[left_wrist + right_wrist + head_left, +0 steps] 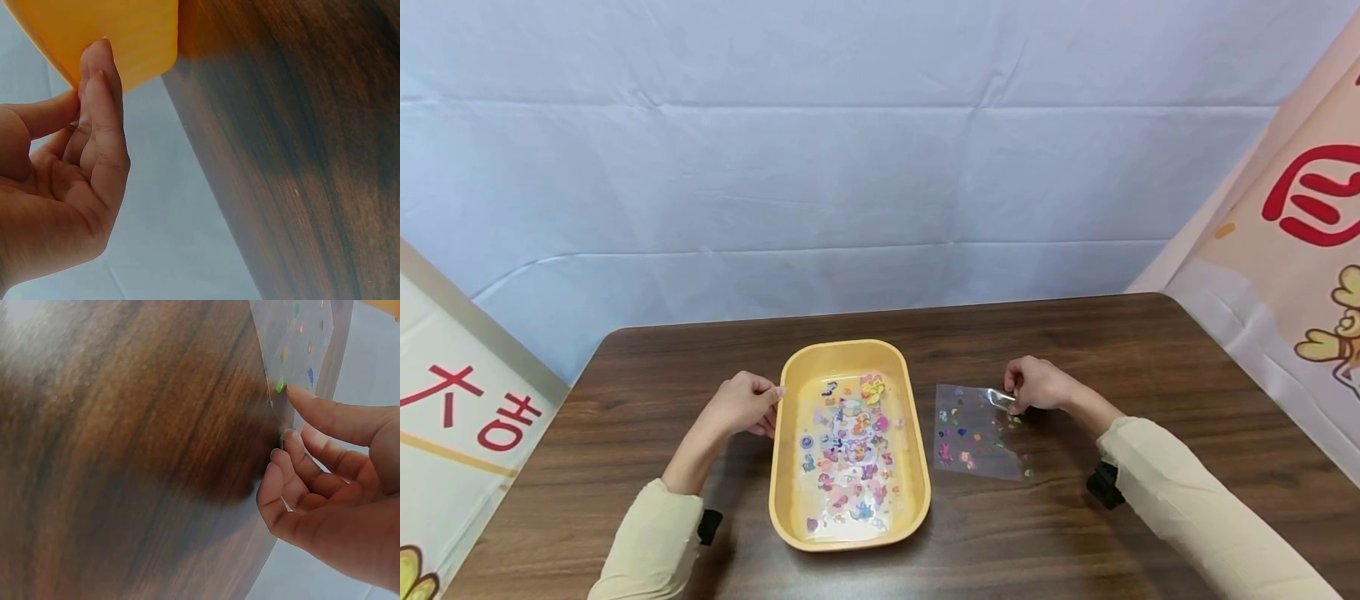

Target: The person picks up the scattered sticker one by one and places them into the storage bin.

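A yellow plastic tray (917, 467) stands on the table, with clear sheets of colourful cartoon stickers (850, 467) lying in it. My left hand (741, 404) pinches the tray's left rim between thumb and fingers. In the left wrist view, the thumb is at the rim and the fingertips lie against the outer wall of the yellow tray (144, 37). To the right of the tray is a clear sticker sheet (966, 429) with small scattered stickers. My right hand (1037, 385) pinches its far right corner; the right wrist view shows the thumb on the sheet (294, 344).
Everything rests on a dark wood-grain table (700, 500) with rounded far corners. A pale cloth backdrop (850, 167) hangs behind it. Printed banners with red characters stand at the left (475, 400) and right (1315, 200). Black straps circle both wrists.
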The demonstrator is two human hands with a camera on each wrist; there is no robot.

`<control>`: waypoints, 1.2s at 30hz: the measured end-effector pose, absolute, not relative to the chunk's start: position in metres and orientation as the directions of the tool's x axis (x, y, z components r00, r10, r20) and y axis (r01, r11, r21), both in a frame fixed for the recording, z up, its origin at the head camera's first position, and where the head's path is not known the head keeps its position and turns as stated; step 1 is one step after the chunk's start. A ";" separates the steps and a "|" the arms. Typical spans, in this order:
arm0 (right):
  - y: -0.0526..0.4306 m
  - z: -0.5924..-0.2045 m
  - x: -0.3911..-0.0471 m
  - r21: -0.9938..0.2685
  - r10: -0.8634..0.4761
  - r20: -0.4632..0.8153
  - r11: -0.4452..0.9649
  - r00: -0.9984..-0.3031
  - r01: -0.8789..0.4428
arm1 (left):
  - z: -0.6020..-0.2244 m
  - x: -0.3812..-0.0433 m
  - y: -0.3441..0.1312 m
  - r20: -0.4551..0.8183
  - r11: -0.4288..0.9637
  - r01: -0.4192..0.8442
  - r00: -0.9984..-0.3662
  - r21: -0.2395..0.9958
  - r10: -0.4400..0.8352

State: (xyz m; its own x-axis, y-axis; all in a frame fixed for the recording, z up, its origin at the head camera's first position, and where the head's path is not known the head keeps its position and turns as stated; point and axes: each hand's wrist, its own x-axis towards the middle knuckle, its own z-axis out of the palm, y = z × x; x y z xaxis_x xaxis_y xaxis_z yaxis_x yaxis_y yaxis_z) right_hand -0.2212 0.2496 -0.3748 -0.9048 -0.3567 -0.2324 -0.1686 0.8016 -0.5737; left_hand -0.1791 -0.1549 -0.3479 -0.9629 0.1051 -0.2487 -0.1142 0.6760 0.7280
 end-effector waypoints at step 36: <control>0.255 -0.356 -0.224 -0.683 -0.399 -0.181 0.709 -0.899 -0.177 | -0.350 -0.180 -0.157 -0.239 0.673 -0.101 -0.964 0.733 0.116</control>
